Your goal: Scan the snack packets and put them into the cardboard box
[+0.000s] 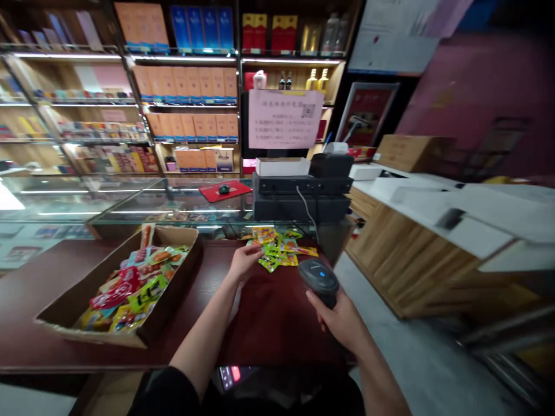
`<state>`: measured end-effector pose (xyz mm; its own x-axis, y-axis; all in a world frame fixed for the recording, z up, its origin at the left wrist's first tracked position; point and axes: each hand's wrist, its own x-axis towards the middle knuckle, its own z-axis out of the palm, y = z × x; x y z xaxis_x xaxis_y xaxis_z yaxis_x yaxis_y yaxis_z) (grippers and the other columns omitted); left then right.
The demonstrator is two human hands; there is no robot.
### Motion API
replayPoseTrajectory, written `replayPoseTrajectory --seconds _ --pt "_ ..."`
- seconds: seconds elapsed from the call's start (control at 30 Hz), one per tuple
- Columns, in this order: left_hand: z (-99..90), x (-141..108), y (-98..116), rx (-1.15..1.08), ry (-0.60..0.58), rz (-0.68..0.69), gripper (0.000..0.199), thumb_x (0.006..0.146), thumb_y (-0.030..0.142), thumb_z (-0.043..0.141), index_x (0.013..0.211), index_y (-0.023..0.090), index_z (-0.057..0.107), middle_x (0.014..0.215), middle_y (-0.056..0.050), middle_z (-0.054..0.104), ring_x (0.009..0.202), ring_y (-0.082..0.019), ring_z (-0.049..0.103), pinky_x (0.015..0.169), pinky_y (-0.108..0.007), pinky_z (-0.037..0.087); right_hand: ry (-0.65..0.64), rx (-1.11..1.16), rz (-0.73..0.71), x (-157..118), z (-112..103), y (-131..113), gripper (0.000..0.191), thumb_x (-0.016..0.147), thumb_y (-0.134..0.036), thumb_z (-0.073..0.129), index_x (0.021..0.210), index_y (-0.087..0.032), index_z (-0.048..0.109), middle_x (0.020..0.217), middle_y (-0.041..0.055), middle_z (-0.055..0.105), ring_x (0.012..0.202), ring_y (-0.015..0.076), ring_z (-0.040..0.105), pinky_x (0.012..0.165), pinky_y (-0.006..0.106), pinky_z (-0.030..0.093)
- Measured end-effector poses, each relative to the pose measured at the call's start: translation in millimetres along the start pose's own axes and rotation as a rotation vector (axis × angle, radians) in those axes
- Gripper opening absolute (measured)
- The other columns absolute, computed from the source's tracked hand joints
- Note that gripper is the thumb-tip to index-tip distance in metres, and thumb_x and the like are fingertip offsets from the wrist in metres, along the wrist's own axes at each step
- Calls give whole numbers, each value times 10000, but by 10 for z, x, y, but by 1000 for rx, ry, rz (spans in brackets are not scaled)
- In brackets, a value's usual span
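A dark handheld barcode scanner (318, 277) with a blue light is gripped in my right hand (342, 320), its head pointing forward over the dark red table. My left hand (246, 261) is at the left edge of a pile of small yellow and green snack packets (277, 248). Its fingers are pressed together; whether a packet is between them I cannot make out. Left of my forearm stands an open cardboard box (169, 289) with many colourful snack packets (151, 292) in it, among them a red one (119, 289).
Behind the pile, a glass display counter (182, 202) carries a red mat (225, 190) and dark checkout equipment (303, 199) with a pink sign (285, 119). A phone-like screen (234, 377) glows below the table edge. White-topped wooden counters (411, 248) are on the right.
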<state>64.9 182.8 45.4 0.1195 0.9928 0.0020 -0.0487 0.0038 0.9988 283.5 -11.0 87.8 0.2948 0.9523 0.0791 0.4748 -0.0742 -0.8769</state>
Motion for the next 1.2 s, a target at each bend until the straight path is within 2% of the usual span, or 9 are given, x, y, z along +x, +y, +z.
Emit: replayPoseTrajectory --seconds 0.17,0.3,0.4,0.57,0.8,0.9,0.97,1.07,1.2 --pt "276 136 -178 563 13 62 381 743 262 821 1109 161 782 1124 -137 774 1074 -279 710 960 -345 500 -14 24 55 -105 -109 38 400 848 -589 630 967 -208 617 460 -43 566 390 188 586 412 269 457" --pt "315 168 -288 928 17 113 589 757 367 805 1295 159 684 1290 -168 696 1245 -311 606 1036 -353 427 -5 32 39 -149 -132 42 384 848 -558 644 997 -206 608 471 -51 559 375 173 561 398 260 445" --pt "318 170 -371 1055 56 83 744 694 440 836 1354 167 626 1299 -189 663 1263 -342 562 1011 -363 419 -11 31 62 -159 -128 38 378 853 -547 639 1014 -208 598 477 -52 561 372 173 560 392 259 445" --pt "306 169 -453 864 96 60 738 565 308 903 1239 145 653 1221 -214 667 1240 -385 556 1008 -386 392 -28 22 42 -167 -96 -20 337 865 -513 634 978 -196 609 471 -49 556 383 164 563 420 255 457" --pt "121 66 -450 450 158 36 682 511 73 854 1140 202 623 1053 -77 706 1022 -239 659 893 -305 466 -80 35 53 -148 6 -56 340 860 -514 631 948 -185 621 458 -45 561 366 152 544 394 240 429" --pt "50 -3 -438 213 148 -34 735 530 97 853 1212 200 600 860 -17 711 781 -182 674 753 -279 502 -95 26 60 -145 49 -94 329 856 -511 634 931 -191 625 479 -35 577 381 159 562 399 245 432" --pt "22 -36 -423 50 124 -78 671 543 143 865 1171 169 630 776 -6 707 671 -154 654 684 -262 503 -107 30 54 -151 74 -123 314 856 -505 634 921 -198 619 486 -33 580 388 165 569 398 250 430" --pt "-6 -55 -383 -103 84 -112 513 525 267 916 977 126 718 763 -42 733 621 -132 642 640 -246 499 -104 14 22 -173 107 -152 287 866 -489 628 895 -204 615 481 -33 581 393 167 578 423 257 448" --pt "-30 -53 -284 -234 45 -145 580 425 407 973 882 111 774 808 -76 767 656 -147 670 642 -254 519 -122 0 -8 -221 159 -174 300 877 -490 621 925 -195 645 476 -36 589 386 166 580 429 254 451"
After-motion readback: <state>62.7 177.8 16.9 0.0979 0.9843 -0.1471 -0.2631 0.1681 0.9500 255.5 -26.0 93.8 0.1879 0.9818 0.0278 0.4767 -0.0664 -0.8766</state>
